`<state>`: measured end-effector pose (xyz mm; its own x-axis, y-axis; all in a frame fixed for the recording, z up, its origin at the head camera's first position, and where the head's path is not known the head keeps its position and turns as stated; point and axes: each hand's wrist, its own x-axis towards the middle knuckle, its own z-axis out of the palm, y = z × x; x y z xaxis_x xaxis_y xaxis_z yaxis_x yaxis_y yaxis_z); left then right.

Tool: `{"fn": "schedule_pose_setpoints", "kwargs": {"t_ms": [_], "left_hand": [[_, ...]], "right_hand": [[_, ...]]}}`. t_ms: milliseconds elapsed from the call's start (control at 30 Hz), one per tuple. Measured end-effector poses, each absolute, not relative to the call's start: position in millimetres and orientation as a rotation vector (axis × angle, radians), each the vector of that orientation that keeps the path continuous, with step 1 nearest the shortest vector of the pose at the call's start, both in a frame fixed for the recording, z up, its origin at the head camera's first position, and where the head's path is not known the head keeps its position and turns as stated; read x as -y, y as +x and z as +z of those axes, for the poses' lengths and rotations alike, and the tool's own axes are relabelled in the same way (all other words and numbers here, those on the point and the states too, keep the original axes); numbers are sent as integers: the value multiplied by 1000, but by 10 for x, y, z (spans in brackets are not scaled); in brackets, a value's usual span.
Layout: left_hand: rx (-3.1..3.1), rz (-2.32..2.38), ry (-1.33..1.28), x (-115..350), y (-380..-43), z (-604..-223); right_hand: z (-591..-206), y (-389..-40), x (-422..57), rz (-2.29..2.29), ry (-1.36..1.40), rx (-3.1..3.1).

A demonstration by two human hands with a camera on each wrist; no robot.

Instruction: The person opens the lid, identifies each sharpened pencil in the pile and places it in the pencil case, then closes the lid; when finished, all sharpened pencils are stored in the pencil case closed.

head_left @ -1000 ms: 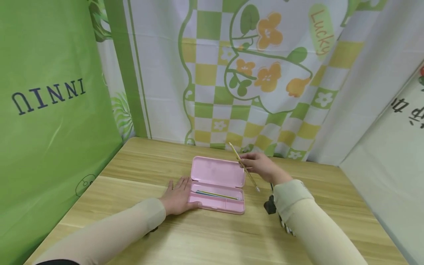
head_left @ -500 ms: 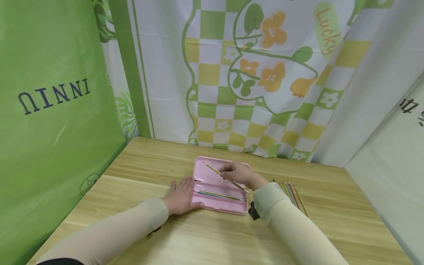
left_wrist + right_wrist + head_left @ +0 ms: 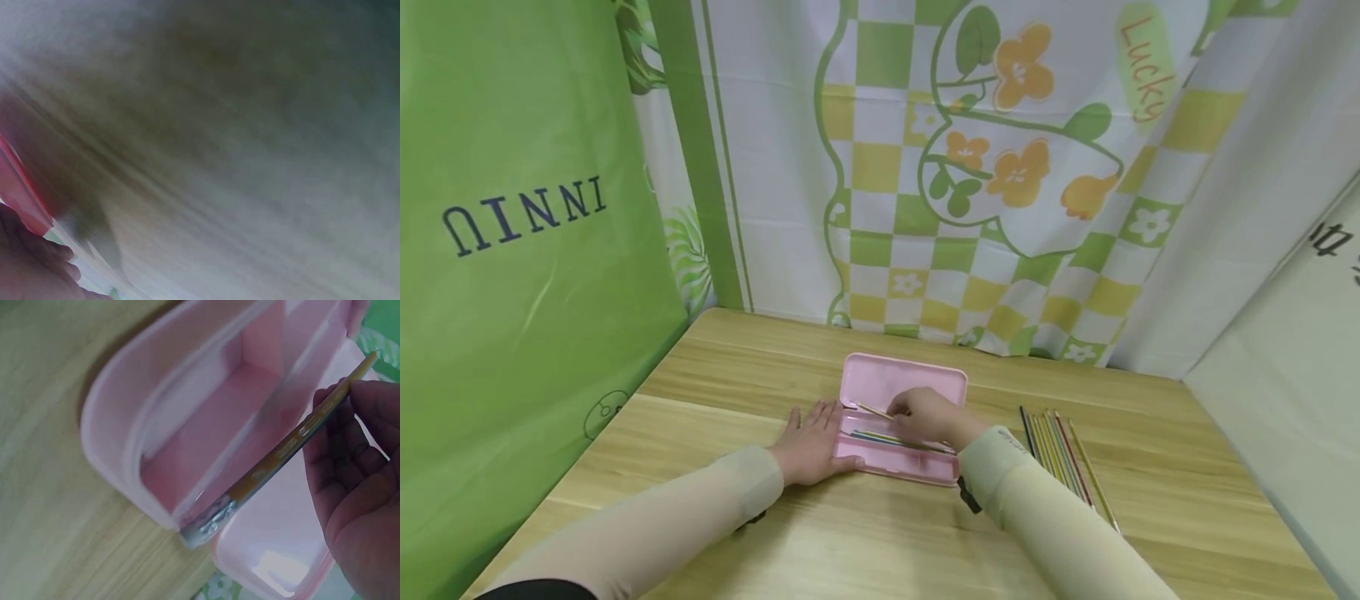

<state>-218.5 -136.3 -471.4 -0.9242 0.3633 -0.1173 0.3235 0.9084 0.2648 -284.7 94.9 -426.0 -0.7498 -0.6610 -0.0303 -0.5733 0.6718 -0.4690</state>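
Note:
A pink pencil case (image 3: 891, 377) lies on the table with its lid folded back. Several pencils (image 3: 868, 436) lie in its long compartment. Thumb and fingers of my right hand (image 3: 928, 414) pinch a yellow pencil (image 3: 275, 459) above the case. The right wrist view shows its metal-banded end over the rim at one corner, with the tip pointing away past the fingers. My left hand (image 3: 811, 447) lies flat with fingers spread at the case's left side, its thumb against the front left corner. Only part of that hand shows in the left wrist view.
To the right of the case, several loose pencils (image 3: 1060, 458) lie side by side on the wooden table (image 3: 820, 542). A patterned curtain (image 3: 880, 167) hangs behind the table, and a green cloth (image 3: 527, 333) hangs along the left.
My right hand has moved left and down with the yellow pencil, from beside the lid to over the compartment. The loose pencils on the right have come into view. My left hand stays put.

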Motion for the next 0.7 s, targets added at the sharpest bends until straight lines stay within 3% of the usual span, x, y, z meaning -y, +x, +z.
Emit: {"fn": "schedule_pose_setpoints", "kwargs": {"t_ms": [333, 700], "left_hand": [[-2928, 370, 537, 1385, -2237, -4856], [-2903, 376, 532, 1380, -2193, -4758]], "right_hand": [[-4289, -2778, -817, -411, -1197, -2750], [-4340, -2744, -692, -260, -1068, -2836]]}}
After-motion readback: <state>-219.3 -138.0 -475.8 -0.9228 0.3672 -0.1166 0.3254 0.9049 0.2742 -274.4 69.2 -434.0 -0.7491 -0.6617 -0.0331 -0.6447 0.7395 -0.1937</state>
